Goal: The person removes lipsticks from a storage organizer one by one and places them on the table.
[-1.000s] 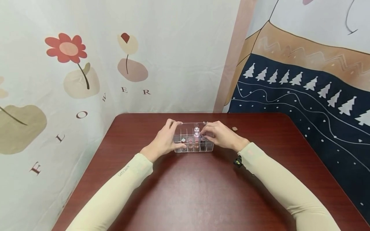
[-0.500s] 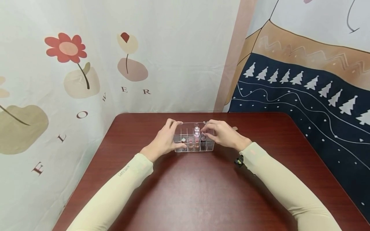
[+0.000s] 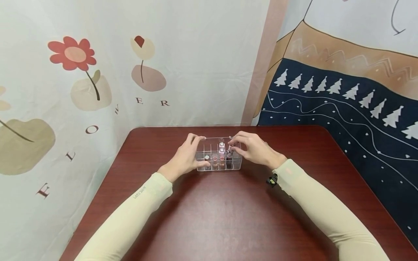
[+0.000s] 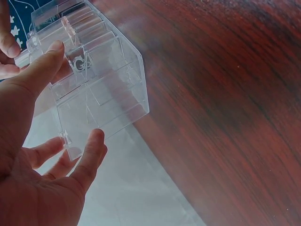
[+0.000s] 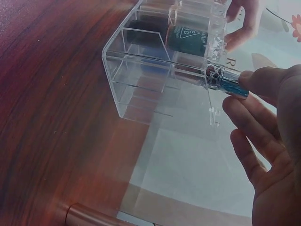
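Note:
A clear compartmented lipstick organizer (image 3: 212, 169) stands near the table's far side. My left hand (image 3: 181, 159) grips its left end, thumb across the front and fingers at the back edge. Between thumb and fingertips my right hand (image 3: 256, 149) pinches a lipstick tube (image 5: 230, 82) by its shiny end. That tube sticks up out of a right-hand compartment, its lower part still between the clear walls. Several other tubes stand in the organizer, among them two with reddish tops (image 3: 215, 162) in front and pale pink ones (image 3: 222, 148) behind.
The organizer rests on a dark red wooden table (image 3: 209, 217). Behind the table hang a pale flower-printed curtain (image 3: 202, 72) and a navy cloth with white trees (image 3: 326, 101). A small black device (image 3: 271, 180) sits at my right wrist.
My right hand has risen slightly and shifted a little right, and the lipstick tube it pinches now stands higher in its compartment. My left hand and the organizer have stayed in place.

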{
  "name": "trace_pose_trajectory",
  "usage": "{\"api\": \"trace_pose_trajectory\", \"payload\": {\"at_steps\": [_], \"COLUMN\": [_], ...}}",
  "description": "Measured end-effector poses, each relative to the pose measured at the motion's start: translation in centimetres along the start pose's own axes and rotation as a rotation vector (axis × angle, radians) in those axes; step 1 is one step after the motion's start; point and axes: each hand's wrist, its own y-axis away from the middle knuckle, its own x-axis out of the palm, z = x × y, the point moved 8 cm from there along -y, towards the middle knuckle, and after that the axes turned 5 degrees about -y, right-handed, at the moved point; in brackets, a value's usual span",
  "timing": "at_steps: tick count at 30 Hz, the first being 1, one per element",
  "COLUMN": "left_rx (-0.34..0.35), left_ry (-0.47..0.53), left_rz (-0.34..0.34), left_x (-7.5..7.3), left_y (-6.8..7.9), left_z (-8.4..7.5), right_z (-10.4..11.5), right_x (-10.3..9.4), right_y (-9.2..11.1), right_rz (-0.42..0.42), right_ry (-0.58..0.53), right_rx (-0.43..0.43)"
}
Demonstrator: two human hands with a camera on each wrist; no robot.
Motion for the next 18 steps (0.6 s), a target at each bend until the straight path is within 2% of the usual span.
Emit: {"api": "trace_pose_trajectory", "payload": {"at_steps": [10, 18], "left_rx": [0.004, -0.006], "left_ry": [-0.005, 0.005], "left_rz": [-0.008, -0.001], "left_x": [0.0, 0.0], "left_y": [0.0, 0.1], "left_z": [0.2, 0.1], "right_z": [0.7, 1.1], "right_x": [-1.7, -3.2], "right_y": [0.3, 0.7], "right_rz": [-0.094, -0.119], "right_ry": [0.003, 0.011], "right_rx": [-0.07, -0.053]}}
